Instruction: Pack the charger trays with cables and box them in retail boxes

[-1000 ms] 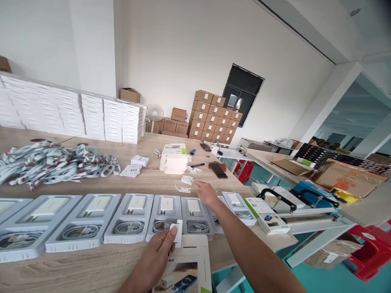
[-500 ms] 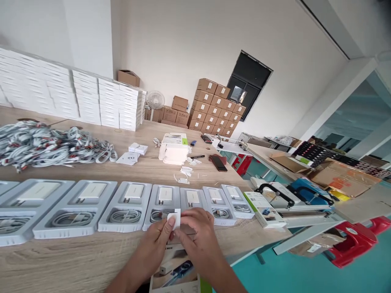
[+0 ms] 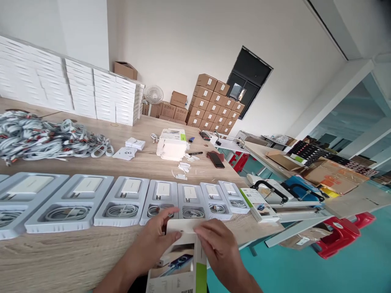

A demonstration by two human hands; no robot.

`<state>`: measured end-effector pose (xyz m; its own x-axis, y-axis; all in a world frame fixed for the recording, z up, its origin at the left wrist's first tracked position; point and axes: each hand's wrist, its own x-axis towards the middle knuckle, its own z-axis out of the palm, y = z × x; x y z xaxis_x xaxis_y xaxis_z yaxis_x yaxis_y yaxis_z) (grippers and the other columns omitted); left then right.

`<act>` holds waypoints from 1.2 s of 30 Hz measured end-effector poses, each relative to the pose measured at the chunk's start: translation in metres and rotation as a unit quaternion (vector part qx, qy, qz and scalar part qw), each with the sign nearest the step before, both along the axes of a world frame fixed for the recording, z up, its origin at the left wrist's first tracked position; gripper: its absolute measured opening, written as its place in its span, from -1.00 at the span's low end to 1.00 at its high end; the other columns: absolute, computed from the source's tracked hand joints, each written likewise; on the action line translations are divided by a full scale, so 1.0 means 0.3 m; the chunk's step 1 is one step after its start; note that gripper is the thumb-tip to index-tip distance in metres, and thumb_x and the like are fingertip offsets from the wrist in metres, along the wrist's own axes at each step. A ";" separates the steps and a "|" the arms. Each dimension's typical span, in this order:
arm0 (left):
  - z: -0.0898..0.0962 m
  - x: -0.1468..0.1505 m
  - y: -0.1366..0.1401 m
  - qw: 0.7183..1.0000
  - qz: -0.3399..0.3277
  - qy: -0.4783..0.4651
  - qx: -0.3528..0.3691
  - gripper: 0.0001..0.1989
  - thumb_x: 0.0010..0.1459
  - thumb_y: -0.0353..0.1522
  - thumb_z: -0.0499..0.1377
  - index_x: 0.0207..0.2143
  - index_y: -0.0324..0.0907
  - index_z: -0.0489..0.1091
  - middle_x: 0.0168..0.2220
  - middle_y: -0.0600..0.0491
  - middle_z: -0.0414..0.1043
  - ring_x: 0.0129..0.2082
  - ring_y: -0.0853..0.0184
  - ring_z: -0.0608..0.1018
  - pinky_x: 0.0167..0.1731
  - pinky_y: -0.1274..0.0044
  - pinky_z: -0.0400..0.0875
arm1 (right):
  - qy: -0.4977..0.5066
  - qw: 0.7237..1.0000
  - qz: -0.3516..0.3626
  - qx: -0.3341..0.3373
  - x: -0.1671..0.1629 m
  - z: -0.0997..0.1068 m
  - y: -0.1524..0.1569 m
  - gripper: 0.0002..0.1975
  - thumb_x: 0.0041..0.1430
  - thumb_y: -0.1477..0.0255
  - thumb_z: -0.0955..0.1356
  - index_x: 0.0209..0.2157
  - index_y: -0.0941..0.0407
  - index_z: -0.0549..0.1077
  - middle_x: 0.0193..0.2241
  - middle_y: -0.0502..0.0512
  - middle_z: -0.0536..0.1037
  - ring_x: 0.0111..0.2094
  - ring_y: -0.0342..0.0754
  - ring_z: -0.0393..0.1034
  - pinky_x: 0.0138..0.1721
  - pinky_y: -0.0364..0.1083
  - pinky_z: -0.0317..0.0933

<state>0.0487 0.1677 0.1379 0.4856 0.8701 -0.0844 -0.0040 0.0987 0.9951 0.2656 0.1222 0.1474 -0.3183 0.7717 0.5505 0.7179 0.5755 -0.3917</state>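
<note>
**Flap (image 3: pixel 184 225) at the far end of a box (image 3: pixel 174 262)**

In the head view, the right hand (image 3: pixel 218 244) is pinching the flap's right end between thumb and fingers. The left hand (image 3: pixel 151 240) is laying its thumb near the flap's left end, its forefinger reaching past the edge; whether it is also gripping the box, I cannot tell. For good work here, the left hand should be steadying the corner while the right is guiding the flap evenly, without creasing the card.

The box is lying before the person, just nearer than the trays (image 3: pixel 119 221) on the bench (image 3: pixel 70 252); its support is not showing. Its long axis is running away from the person, flap end pointing towards the trays, printed face turning up.
</note>
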 end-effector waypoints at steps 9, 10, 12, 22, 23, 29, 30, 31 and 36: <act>0.027 -0.020 -0.008 0.999 -0.037 0.016 0.035 -0.79 0.25 -0.23 0.06 -0.29 -0.14 0.41 -0.41 0.15 0.43 -0.39 0.34 0.46 -0.36 0.55 0.31 | -0.148 0.973 0.038 0.170 0.007 -0.050 0.012 -0.67 0.17 0.64 0.34 -0.03 0.13 0.44 -0.28 0.19 0.55 -0.27 0.02 0.37 -0.30 0.00 0.26; 0.026 -0.020 -0.009 0.999 -0.038 0.014 0.032 -0.79 0.25 -0.23 0.06 -0.29 -0.13 0.41 -0.41 0.15 0.42 -0.39 0.34 0.45 -0.36 0.56 0.30 | -0.152 0.973 0.044 0.171 0.007 -0.050 0.013 -0.67 0.16 0.65 0.34 -0.03 0.14 0.44 -0.27 0.19 0.55 -0.26 0.02 0.38 -0.30 0.00 0.27; 0.026 -0.020 -0.011 0.999 -0.036 0.018 0.028 -0.81 0.24 -0.25 0.06 -0.29 -0.13 0.41 -0.41 0.16 0.41 -0.40 0.35 0.44 -0.36 0.56 0.30 | -0.154 0.972 0.051 0.170 0.005 -0.054 0.016 -0.65 0.15 0.66 0.34 -0.02 0.15 0.43 -0.26 0.19 0.55 -0.25 0.02 0.38 -0.29 0.00 0.28; 0.026 -0.002 -0.018 0.998 -0.022 0.047 0.035 -0.87 0.05 -0.33 0.24 -0.33 -0.17 0.43 -0.47 0.18 0.32 -0.46 0.41 0.35 -0.48 0.61 0.24 | -0.090 0.988 0.013 0.128 -0.023 -0.065 0.026 -0.67 0.17 0.63 0.33 -0.05 0.09 0.44 -0.25 0.18 0.49 -0.23 0.03 0.34 -0.26 0.02 0.29; 0.024 -0.001 -0.018 0.998 -0.021 0.047 0.032 -0.89 0.06 -0.33 0.23 -0.33 -0.17 0.43 -0.47 0.18 0.33 -0.46 0.40 0.36 -0.47 0.61 0.24 | -0.073 0.991 0.004 0.108 -0.018 -0.060 0.024 -0.68 0.17 0.61 0.33 -0.05 0.07 0.45 -0.21 0.19 0.47 -0.19 0.04 0.34 -0.24 0.03 0.30; 0.036 -0.002 -0.023 0.998 -0.033 0.052 0.034 -0.88 0.07 -0.33 0.21 -0.31 -0.15 0.45 -0.45 0.17 0.40 -0.46 0.38 0.41 -0.46 0.60 0.28 | 0.063 0.994 -0.045 -0.072 0.045 -0.043 0.006 -0.50 0.09 0.42 0.44 0.08 -0.08 0.37 0.09 0.15 0.31 0.03 0.12 0.28 -0.09 0.04 0.33; 0.037 -0.002 -0.024 0.997 -0.039 0.052 0.033 -0.87 0.08 -0.32 0.21 -0.30 -0.15 0.45 -0.44 0.17 0.41 -0.45 0.38 0.42 -0.46 0.60 0.29 | 0.091 0.988 -0.051 -0.116 0.051 -0.042 0.004 -0.46 0.09 0.41 0.44 0.11 -0.10 0.34 0.11 0.14 0.30 -0.01 0.09 0.31 -0.10 0.01 0.34; 0.037 -0.002 -0.025 0.997 -0.045 0.051 0.034 -0.87 0.08 -0.32 0.21 -0.29 -0.15 0.45 -0.44 0.16 0.42 -0.45 0.37 0.42 -0.46 0.60 0.29 | 0.118 0.979 -0.050 -0.162 0.053 -0.041 0.004 -0.45 0.09 0.41 0.44 0.13 -0.11 0.33 0.10 0.12 0.32 -0.07 0.05 0.34 -0.13 -0.01 0.35; 0.024 -0.004 -0.030 0.993 -0.047 0.076 0.073 -0.89 0.09 -0.33 0.21 -0.29 -0.12 0.43 -0.40 0.16 0.43 -0.41 0.35 0.46 -0.45 0.59 0.29 | 0.227 0.929 -0.024 -0.292 0.036 -0.050 0.010 -0.58 0.09 0.40 0.44 0.02 -0.06 0.43 -0.07 0.07 0.49 -0.19 -0.02 0.40 -0.19 -0.07 0.36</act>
